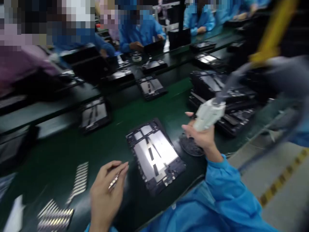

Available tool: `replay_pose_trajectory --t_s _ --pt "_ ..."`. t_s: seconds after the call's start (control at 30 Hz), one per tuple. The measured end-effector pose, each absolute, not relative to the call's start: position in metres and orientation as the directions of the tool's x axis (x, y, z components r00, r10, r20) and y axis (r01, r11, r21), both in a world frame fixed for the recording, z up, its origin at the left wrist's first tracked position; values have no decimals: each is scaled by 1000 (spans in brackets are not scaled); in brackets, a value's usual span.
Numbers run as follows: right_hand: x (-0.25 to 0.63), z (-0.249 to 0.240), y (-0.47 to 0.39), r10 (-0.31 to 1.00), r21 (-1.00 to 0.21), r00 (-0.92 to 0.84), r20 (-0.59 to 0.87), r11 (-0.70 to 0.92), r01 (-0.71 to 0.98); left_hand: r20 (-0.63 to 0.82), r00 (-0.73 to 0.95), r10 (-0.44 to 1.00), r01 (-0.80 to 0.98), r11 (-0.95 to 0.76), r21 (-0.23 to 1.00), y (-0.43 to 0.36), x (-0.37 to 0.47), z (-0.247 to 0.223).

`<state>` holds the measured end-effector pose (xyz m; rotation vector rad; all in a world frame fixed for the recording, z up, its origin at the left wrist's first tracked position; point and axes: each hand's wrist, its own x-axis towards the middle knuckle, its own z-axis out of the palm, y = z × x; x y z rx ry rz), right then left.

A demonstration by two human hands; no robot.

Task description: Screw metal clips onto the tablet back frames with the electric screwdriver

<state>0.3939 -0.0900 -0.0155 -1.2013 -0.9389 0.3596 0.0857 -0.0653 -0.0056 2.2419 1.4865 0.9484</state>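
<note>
My right hand (201,137) is wrapped round a white electric screwdriver (209,114) with a cord running up from its top. Just under that hand lies a round dark dish (189,146) of small bits, perhaps screws. My left hand (108,187) pinches a small shiny metal piece (113,183), mostly hidden by the fingers. Between my hands an opened tablet (156,154) lies on the dark green bench, its silver battery and circuit boards exposed. Neither hand touches the tablet.
Stacked tablet housings (222,96) stand behind my right hand. Metal strips (56,219) and a ladder-like row of pieces (80,180) lie at the left. More opened tablets (94,114) line the conveyor. A blurred yellow hanger (272,35) hangs overhead. Co-workers in blue (142,32) sit opposite.
</note>
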Motion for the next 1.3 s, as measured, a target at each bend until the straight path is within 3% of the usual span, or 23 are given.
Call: replay_pose_trajectory --t_s 0.13,0.27,0.47,0.63,0.8,0.93,1.3 --pt "367 4 -87 748 -877 484 454 471 95 46 54 997 557 -68 827 -48 76 -24" --pt "322 20 -79 842 -898 348 413 440 1 -206 103 973 353 158 922 -35 91 -36" --pt "278 29 -63 910 -922 186 372 384 -38 -132 144 981 371 70 926 -19 104 -44" --pt "255 26 -43 929 -937 174 328 343 -64 -81 135 988 331 32 943 -13 106 -54" --pt "232 15 -22 954 -947 161 252 277 -161 -253 202 946 231 205 951 -6 103 -48" --pt "221 7 -12 970 -966 132 204 221 -131 -417 281 864 241 357 902 6 101 -39" --pt "217 -10 -4 977 -983 122 173 179 -34 -470 302 829 258 404 878 12 101 -38"
